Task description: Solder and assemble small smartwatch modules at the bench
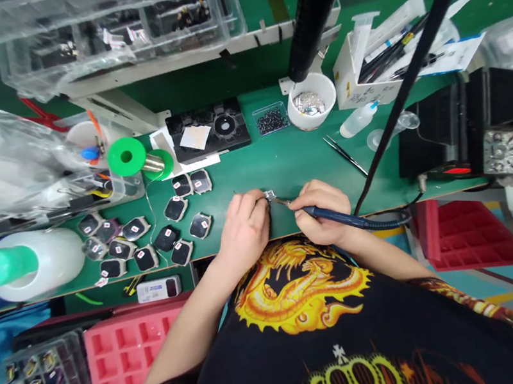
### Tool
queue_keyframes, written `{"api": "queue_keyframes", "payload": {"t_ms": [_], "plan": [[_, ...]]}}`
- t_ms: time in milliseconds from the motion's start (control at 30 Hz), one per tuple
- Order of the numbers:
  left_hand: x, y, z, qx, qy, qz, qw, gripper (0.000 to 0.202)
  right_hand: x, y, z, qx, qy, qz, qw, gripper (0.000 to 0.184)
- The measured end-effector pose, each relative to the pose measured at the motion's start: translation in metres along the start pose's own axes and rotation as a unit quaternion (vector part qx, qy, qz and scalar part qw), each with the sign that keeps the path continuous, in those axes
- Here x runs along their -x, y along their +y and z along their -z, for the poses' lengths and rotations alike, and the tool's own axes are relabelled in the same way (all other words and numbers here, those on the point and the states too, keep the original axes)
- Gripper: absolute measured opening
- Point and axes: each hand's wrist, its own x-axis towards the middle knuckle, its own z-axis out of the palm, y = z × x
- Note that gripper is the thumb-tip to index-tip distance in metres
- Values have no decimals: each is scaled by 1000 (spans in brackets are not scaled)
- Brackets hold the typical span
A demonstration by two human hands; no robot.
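My left hand (245, 226) is closed in a pinch on a small metallic part (270, 195) held just above the green mat (281, 162) near its front edge. My right hand (320, 211) grips a blue-handled soldering iron (338, 218). Its tip touches the small part from the right. The iron's black cable (387, 220) runs off to the right along the mat's edge.
Several dark square modules (141, 236) lie left of my hands. A green solder spool (127, 156), a white bottle (29, 263) and a black tray (207, 128) stand further left and back. Tweezers (345, 155), a white cup (311, 100) and a soldering station (451, 129) are right. Red trays (123, 369) sit below.
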Motion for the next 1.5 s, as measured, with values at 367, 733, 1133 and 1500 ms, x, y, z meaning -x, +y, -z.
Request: {"api": "queue_keyframes", "payload": {"t_ms": [367, 733, 1133, 1500], "plan": [[2, -5, -4, 13, 15, -11, 1000, 18, 2, 2, -2, 10, -6, 13, 1000, 14], [4, -6, -7, 22, 20, 4, 1000, 18, 4, 7, -5, 3, -15, 38, 999, 18], [4, -7, -7, 31, 17, 9, 999, 19, 7, 10, -5, 35, -35, 72, 996, 16], [4, -6, -6, 37, 5, 23, 999, 20, 9, 11, -4, 41, -34, 71, 996, 16]]}}
